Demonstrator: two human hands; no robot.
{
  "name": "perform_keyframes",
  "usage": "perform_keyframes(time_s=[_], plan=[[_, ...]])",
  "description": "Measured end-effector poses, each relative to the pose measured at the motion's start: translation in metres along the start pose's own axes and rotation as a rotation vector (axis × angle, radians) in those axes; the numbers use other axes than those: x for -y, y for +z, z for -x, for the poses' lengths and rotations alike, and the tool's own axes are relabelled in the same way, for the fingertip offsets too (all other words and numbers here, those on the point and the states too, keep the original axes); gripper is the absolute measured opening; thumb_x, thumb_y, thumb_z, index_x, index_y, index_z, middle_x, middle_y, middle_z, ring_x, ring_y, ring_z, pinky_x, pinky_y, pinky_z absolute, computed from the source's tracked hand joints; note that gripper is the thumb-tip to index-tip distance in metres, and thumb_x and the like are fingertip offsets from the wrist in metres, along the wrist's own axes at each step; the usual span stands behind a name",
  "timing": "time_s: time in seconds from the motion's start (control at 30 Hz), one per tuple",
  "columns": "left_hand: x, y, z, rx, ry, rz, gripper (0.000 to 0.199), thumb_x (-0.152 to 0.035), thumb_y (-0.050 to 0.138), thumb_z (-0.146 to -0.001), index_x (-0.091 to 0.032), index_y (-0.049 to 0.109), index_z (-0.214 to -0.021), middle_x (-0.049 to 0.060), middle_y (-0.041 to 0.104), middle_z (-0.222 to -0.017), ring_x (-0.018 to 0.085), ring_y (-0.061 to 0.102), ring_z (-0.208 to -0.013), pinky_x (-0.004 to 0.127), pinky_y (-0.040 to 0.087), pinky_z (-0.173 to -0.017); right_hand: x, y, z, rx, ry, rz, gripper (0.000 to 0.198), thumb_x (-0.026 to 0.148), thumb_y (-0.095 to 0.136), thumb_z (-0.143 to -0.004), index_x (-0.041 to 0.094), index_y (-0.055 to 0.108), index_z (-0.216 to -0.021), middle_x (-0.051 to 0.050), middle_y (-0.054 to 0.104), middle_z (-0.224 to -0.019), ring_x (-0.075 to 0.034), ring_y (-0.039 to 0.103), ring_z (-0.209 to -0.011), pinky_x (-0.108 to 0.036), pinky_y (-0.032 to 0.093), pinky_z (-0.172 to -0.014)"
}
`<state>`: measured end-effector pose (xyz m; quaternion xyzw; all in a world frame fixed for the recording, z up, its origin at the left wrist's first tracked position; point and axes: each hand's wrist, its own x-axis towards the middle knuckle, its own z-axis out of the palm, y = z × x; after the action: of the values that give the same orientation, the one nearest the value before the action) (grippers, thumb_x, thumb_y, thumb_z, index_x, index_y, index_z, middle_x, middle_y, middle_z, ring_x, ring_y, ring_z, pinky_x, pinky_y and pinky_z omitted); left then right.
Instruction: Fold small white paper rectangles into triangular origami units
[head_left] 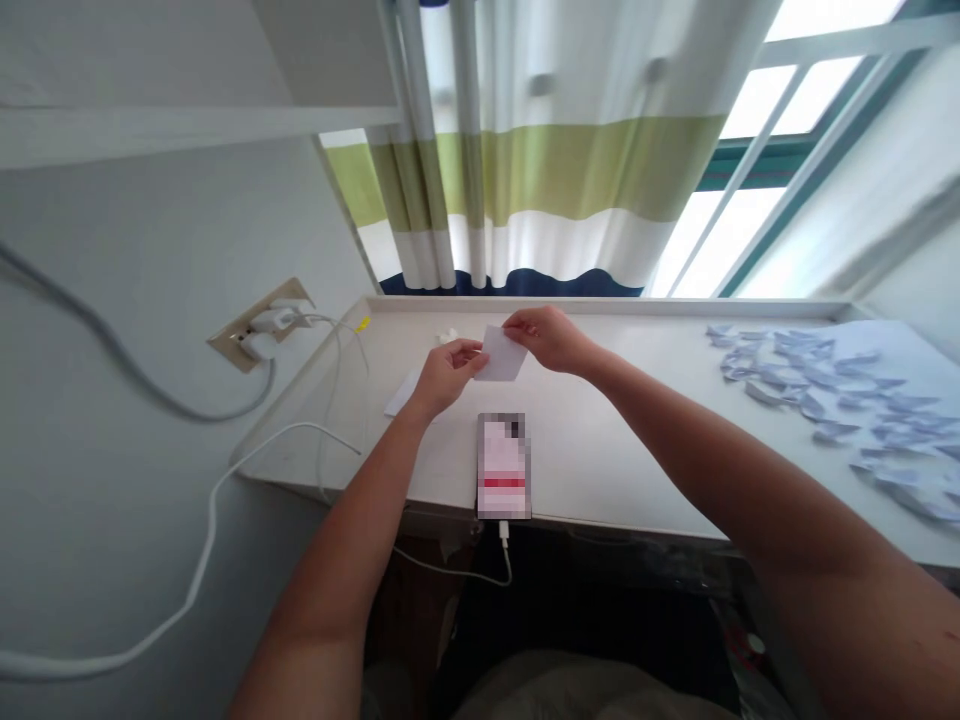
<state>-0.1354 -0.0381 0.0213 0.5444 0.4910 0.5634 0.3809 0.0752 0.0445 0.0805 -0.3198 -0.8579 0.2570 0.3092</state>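
A small white sheet of paper [501,358] is held up between both hands, above the white desk [600,450]. My left hand [448,372] pinches its left edge between thumb and fingers. At the upper right corner, my right hand [553,340] grips the same sheet with fingertips. Partly hidden behind my left hand, more white paper [403,392] lies on the desk. Just below the hands, a phone [502,465] with a blurred-out screen lies at the desk's front edge, a white cable plugged into its lower end.
Many folded paper pieces [847,380] lie spread over the desk's right side, by a larger white sheet [877,340]. Chargers sit in a wall outlet [262,325] on the left, with white cables [214,510] trailing down. A striped curtain [555,170] hangs behind the desk.
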Motion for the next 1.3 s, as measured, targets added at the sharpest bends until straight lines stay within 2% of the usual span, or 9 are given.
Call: perform_keyframes(time_s=[0.07, 0.17, 0.27, 0.37, 0.57, 0.83, 0.97, 1.1, 1.3], plan=[[-0.006, 0.036, -0.013, 0.064, 0.002, 0.076, 0.052, -0.055, 0.098, -0.066, -0.015, 0.077, -0.093, 0.006, 0.079, -0.086, 0.018, 0.071, -0.078, 0.032, 0.057, -0.076, -0.02, -0.027, 0.019, -0.11, 0.063, -0.125, 0.013, 0.025, 0.073, -0.098, 0.017, 0.083, -0.102, -0.011, 0.083, -0.096, -0.026, 0.075, -0.09, -0.042, 0.06, -0.087], [-0.011, 0.083, -0.031, 0.089, -0.012, 0.129, 0.053, -0.058, 0.098, -0.065, -0.015, 0.077, -0.088, 0.005, 0.079, -0.084, 0.017, 0.069, -0.074, 0.029, 0.055, -0.067, -0.049, -0.054, 0.053, -0.263, 0.205, -0.365, 0.038, 0.043, 0.081, -0.095, 0.017, 0.078, -0.122, -0.011, 0.082, -0.097, -0.025, 0.077, -0.089, -0.04, 0.064, -0.081], [-0.009, 0.116, -0.044, 0.086, -0.063, 0.158, 0.058, -0.062, 0.099, -0.061, -0.016, 0.076, -0.087, 0.006, 0.08, -0.084, 0.018, 0.071, -0.074, 0.031, 0.058, -0.067, -0.077, -0.064, 0.082, -0.226, 0.338, -0.58, 0.047, 0.056, 0.092, -0.081, 0.017, 0.079, -0.104, -0.011, 0.083, -0.095, -0.023, 0.076, -0.082, -0.036, 0.064, -0.073], [-0.002, 0.133, -0.052, 0.146, -0.138, 0.156, 0.061, -0.063, 0.101, -0.055, -0.016, 0.074, -0.084, 0.006, 0.08, -0.082, 0.019, 0.072, -0.071, 0.033, 0.061, -0.066, -0.098, -0.061, 0.096, -0.227, 0.328, -0.702, 0.047, 0.058, 0.096, -0.072, 0.016, 0.078, -0.085, -0.008, 0.081, -0.087, -0.021, 0.074, -0.079, -0.035, 0.064, -0.072], [0.003, 0.13, -0.062, 0.255, -0.188, 0.114, 0.057, -0.055, 0.101, -0.06, -0.016, 0.076, -0.093, 0.005, 0.077, -0.074, 0.017, 0.069, -0.063, 0.032, 0.06, -0.06, -0.114, -0.052, 0.091, -0.268, 0.334, -0.852, 0.043, 0.044, 0.095, -0.072, 0.018, 0.078, -0.1, -0.003, 0.079, -0.08, -0.019, 0.071, -0.074, -0.034, 0.063, -0.069], [0.008, 0.119, -0.059, 0.3, -0.141, 0.189, 0.028, -0.042, 0.083, -0.081, -0.016, 0.084, -0.091, 0.007, 0.079, -0.089, 0.018, 0.071, -0.079, 0.033, 0.061, -0.073, -0.115, -0.046, 0.095, -0.171, 0.367, -0.964, 0.035, 0.047, 0.092, -0.078, 0.017, 0.078, -0.086, -0.004, 0.075, -0.086, -0.018, 0.072, -0.076, -0.033, 0.064, -0.071], [0.01, 0.118, -0.047, 0.317, -0.066, 0.059, 0.03, -0.04, 0.089, -0.08, -0.017, 0.085, -0.099, 0.006, 0.079, -0.089, 0.017, 0.07, -0.079, 0.032, 0.058, -0.075, -0.111, -0.04, 0.1, -0.226, 0.35, -0.876, 0.045, 0.05, 0.101, -0.067, 0.018, 0.071, -0.079, 0.0, 0.071, -0.078, -0.015, 0.066, -0.07, -0.029, 0.056, -0.062], [0.01, 0.119, -0.041, 0.305, -0.036, 0.052, 0.04, -0.031, 0.089, -0.078, -0.018, 0.081, -0.115, 0.005, 0.078, -0.09, 0.017, 0.072, -0.082, 0.031, 0.057, -0.076, -0.107, -0.035, 0.103, -0.254, 0.358, -0.87, 0.053, 0.054, 0.103, -0.063, 0.019, 0.073, -0.089, -0.002, 0.075, -0.086, -0.016, 0.068, -0.073, -0.031, 0.057, -0.063], [0.009, 0.121, -0.038, 0.372, -0.059, 0.041, 0.052, -0.028, 0.084, -0.082, -0.017, 0.073, -0.131, 0.007, 0.082, -0.095, 0.018, 0.076, -0.084, 0.03, 0.056, -0.078, -0.101, -0.036, 0.11, -0.128, 0.323, -0.755, 0.05, 0.061, 0.095, -0.075, 0.016, 0.083, -0.093, -0.006, 0.078, -0.085, -0.017, 0.067, -0.074, -0.031, 0.055, -0.068]])
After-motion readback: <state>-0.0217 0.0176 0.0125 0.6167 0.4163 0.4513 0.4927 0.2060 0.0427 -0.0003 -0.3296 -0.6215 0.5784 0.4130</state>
